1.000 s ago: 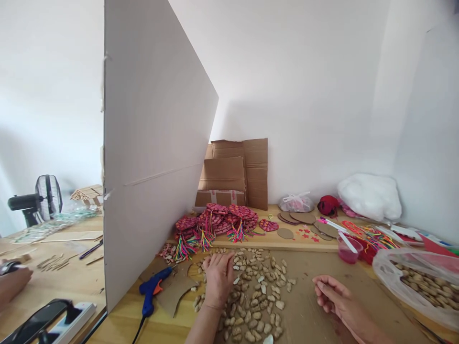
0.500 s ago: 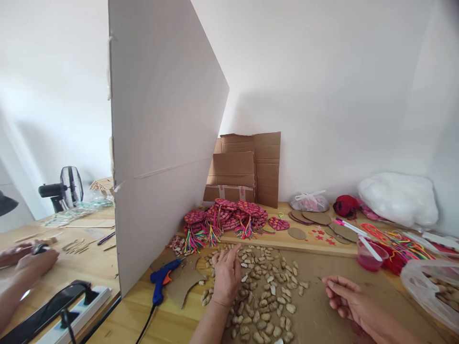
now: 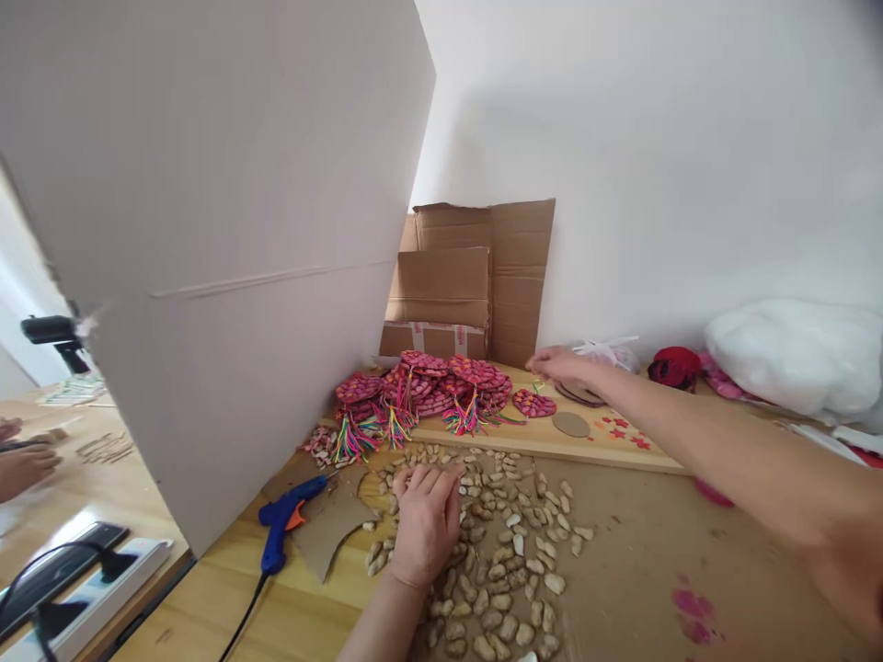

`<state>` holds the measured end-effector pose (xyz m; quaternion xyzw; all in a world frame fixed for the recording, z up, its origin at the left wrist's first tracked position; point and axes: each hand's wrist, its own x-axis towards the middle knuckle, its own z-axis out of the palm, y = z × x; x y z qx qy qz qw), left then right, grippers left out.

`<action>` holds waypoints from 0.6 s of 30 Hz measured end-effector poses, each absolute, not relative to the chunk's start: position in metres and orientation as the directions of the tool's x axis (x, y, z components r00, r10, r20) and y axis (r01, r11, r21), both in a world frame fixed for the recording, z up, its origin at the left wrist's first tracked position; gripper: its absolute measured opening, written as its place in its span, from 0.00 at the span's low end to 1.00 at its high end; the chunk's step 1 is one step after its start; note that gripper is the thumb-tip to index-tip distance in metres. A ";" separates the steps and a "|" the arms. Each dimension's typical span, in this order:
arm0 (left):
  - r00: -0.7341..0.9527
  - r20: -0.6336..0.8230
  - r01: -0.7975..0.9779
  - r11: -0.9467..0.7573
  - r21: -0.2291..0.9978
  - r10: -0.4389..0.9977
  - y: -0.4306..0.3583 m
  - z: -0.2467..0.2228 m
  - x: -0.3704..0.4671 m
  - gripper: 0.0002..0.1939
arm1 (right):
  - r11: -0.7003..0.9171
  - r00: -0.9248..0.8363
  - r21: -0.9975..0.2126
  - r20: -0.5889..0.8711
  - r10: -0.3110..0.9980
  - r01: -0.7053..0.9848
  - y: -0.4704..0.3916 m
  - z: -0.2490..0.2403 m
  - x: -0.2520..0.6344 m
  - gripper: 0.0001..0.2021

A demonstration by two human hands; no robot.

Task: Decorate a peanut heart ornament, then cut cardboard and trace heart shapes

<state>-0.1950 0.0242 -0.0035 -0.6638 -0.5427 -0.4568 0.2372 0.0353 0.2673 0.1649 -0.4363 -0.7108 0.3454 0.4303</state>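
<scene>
My left hand lies palm down among many loose peanuts, its fingers loosely bent and resting over them. My right arm stretches across the table. At its end, my right hand has its fingers pinched together above the back ledge; whatever is between them, if anything, is too small to make out. Just below it lies a single pink-and-red patterned round piece with a small cord loop. Left of that is a pile of similar pink pieces with multicoloured tassels.
A blue glue gun lies on cardboard scrap to the left, its cable trailing forward. A tall white partition stands on the left; beyond it a co-worker's hands show. Cardboard discs, red stars and a white stuffing bag lie right.
My right hand has moved from the front right to the back ledge, near the single pink piece. My left hand stays on the peanuts, its fingers more bent. The view has shifted rightward.
</scene>
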 end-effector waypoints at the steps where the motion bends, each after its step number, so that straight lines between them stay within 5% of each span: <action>1: 0.001 0.865 0.936 -0.304 0.176 0.502 0.024 -0.003 -0.194 0.14 | 0.366 -0.261 -0.867 0.287 0.922 0.338 0.277 0.172 0.020 0.18; 18: 0.073 0.879 0.930 -0.351 0.111 0.471 0.008 0.007 -0.173 0.16 | 0.389 -0.338 -0.894 0.304 0.891 0.223 0.384 0.174 -0.112 0.19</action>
